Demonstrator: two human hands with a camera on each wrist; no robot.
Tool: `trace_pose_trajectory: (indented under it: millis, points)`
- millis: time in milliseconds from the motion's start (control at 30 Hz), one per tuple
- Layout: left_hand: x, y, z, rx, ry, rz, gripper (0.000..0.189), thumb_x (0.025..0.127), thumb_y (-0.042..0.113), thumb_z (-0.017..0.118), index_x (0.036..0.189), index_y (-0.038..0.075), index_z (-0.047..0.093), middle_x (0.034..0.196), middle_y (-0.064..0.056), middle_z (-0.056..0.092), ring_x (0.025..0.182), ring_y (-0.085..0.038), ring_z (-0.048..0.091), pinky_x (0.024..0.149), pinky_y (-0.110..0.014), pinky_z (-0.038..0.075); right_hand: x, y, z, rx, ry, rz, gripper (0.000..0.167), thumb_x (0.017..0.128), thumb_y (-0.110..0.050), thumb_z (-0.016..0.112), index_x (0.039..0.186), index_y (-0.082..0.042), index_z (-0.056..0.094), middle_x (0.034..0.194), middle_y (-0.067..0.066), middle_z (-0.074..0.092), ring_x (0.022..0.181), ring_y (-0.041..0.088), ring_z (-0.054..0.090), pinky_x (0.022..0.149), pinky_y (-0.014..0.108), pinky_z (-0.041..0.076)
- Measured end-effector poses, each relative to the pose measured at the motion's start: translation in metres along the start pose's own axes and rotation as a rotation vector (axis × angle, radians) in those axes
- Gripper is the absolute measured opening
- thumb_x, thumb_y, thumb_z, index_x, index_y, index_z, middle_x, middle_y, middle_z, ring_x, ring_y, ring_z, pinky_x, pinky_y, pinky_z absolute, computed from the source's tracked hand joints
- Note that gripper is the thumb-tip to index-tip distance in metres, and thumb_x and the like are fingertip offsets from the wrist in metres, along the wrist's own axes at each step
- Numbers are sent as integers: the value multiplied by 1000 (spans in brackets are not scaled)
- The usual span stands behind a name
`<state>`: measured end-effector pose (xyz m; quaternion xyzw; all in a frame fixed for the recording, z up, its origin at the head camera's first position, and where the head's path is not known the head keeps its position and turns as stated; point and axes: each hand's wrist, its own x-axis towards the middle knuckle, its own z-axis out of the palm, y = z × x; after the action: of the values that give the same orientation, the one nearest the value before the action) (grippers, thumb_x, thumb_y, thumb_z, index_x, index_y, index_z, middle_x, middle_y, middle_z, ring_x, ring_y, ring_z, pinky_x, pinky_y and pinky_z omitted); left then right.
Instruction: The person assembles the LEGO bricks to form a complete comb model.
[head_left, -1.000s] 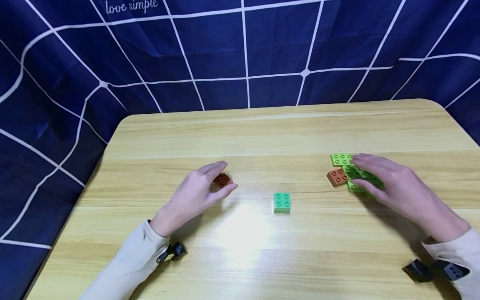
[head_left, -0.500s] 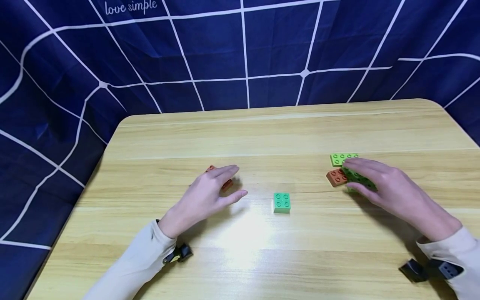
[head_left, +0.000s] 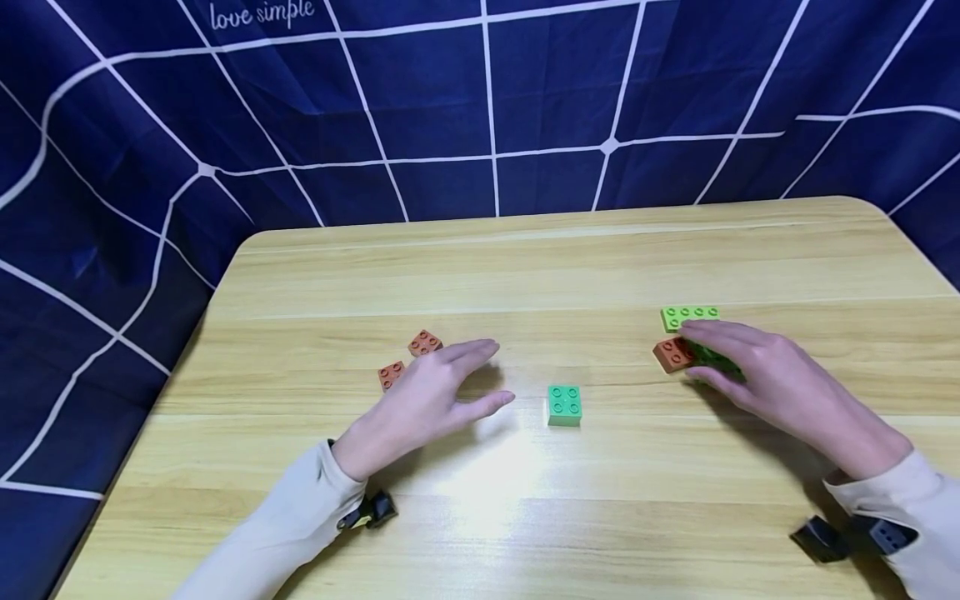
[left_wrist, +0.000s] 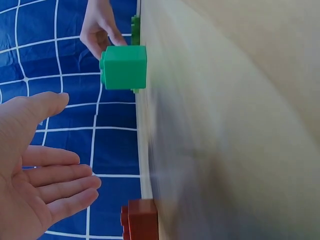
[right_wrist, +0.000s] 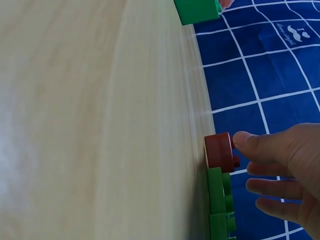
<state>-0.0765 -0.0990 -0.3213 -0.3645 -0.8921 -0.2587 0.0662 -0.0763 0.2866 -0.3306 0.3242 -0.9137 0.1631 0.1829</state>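
Well apart, left hand (head_left: 429,392) and right hand (head_left: 772,375) sit unclenched inside the table's edges (head_left: 525,222).

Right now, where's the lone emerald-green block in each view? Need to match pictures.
Head: emerald-green block, a little right of and below centre.
Left wrist: emerald-green block, upper part, left of centre, in front of part of the right hand.
Right wrist: emerald-green block, top edge, right of centre, cut off by the frame.
Shared landmark: navy cloth with white grid lines.
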Motion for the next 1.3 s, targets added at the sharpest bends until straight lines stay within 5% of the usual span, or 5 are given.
trace_pose_trajectory:
  millis: [133,733,1067,1300]
  points:
    - [2,3,3,-16,-8,24,59,88,40,70,126,-4,60,126,-17,62,115,-26,61,96,-31,50,1,1,2,6,3,-13,48,88,-40,67,116,-1,67,114,21,66,101,41,64,81,48,50]
    - [11,18,15,-17,-69,96,61,87,43,70,127,-2,60,126,-16,62,112,-25,63,94,-28,51,3,0,5,12,-3,-30,62,94,-55,44,114,-1,67,111,21,67,98,41,64,78,54,53]
    - [16,24,22,-13,-100,109,60,85,40,73,125,-3,61,124,-17,63,112,-26,63,95,-28,51,4,-1,6,7,-49,-16,39,89,-30,69,114,-1,67,111,23,67,99,42,64,78,57,53]
    - [19,25,26,-19,-108,122,58,84,39,74,123,-3,62,121,-16,65,111,-25,63,96,-26,50,5,-3,6,1,-68,-14,40,78,-10,80,114,1,67,111,24,66,99,42,64,78,56,54]
